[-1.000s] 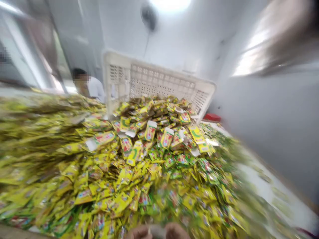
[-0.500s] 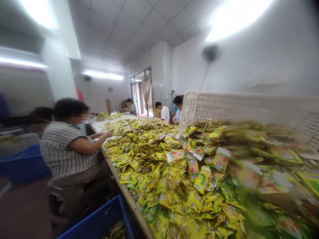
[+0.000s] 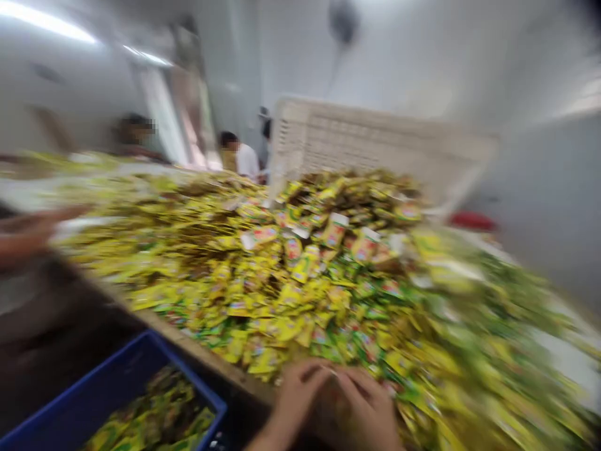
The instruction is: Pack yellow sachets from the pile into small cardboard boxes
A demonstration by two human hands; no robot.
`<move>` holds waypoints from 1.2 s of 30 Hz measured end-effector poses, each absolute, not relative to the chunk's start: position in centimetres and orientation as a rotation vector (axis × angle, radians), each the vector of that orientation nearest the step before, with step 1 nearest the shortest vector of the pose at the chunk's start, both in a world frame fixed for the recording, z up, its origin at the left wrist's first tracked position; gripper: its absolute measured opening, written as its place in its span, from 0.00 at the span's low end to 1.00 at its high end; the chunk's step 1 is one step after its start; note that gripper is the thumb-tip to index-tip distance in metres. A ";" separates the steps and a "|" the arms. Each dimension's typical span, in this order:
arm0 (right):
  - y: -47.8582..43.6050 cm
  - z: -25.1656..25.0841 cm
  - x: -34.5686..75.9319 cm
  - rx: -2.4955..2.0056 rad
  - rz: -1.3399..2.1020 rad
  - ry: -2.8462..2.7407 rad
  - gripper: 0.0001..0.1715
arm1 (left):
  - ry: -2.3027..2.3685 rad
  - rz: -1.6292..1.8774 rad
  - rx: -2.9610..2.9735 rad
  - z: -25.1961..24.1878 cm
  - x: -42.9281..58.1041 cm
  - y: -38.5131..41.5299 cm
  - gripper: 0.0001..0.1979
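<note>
The little yellow and green packets (image 3: 300, 282) lie in a big pile all over the table. The pile starts right at the near edge, in the middle of the picture. The person's two hands are down there, at the near edge of the pile. The left hand (image 3: 300, 391) and the right hand (image 3: 369, 407) sit side by side and touch each other. Their fingers bend down onto the packets at the edge. The picture is very blurry, so I cannot tell if either hand grips a packet or just rests on them.

The table edge (image 3: 188, 341) is brown and runs from the far left down to the hands. Below it, near and to the left, stands a blue crate (image 3: 94, 401). More packets of the same kind lie inside it.

At the far side of the pile stands a white basket (image 3: 375, 134) with holes in its walls. It is tipped up, and packets are heaped against it. Just right of the basket lies a small red thing (image 3: 472, 220), too blurry to name.

On the left, another person's hand (image 3: 28, 232) reaches toward the pile. Far away, more people (image 3: 241, 160) sit by the table. A round fan (image 3: 342, 22) hangs on the far white wall.
</note>
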State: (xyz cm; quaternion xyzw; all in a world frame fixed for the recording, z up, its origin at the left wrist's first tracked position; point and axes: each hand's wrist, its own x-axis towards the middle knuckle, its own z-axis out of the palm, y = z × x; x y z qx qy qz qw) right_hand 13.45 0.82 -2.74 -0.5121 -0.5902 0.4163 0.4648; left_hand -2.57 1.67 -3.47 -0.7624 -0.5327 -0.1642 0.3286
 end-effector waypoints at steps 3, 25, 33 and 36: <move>2.1 -4.2 13.6 -1.268 1.040 -1.228 0.14 | -1.469 -1.040 -2.487 -4.6 -2.1 3.1 0.13; 0.9 -2.2 17.4 -1.405 0.370 -1.912 0.14 | -1.013 -1.385 -3.282 -9.2 -4.8 3.9 0.23; 8.3 1.0 25.4 -1.849 0.255 -2.185 0.14 | -1.173 -1.333 -3.296 -6.8 -3.7 4.0 0.22; 8.3 1.9 26.1 -1.829 0.239 -2.252 0.12 | -1.363 -1.442 -3.183 -7.0 -4.4 3.8 0.22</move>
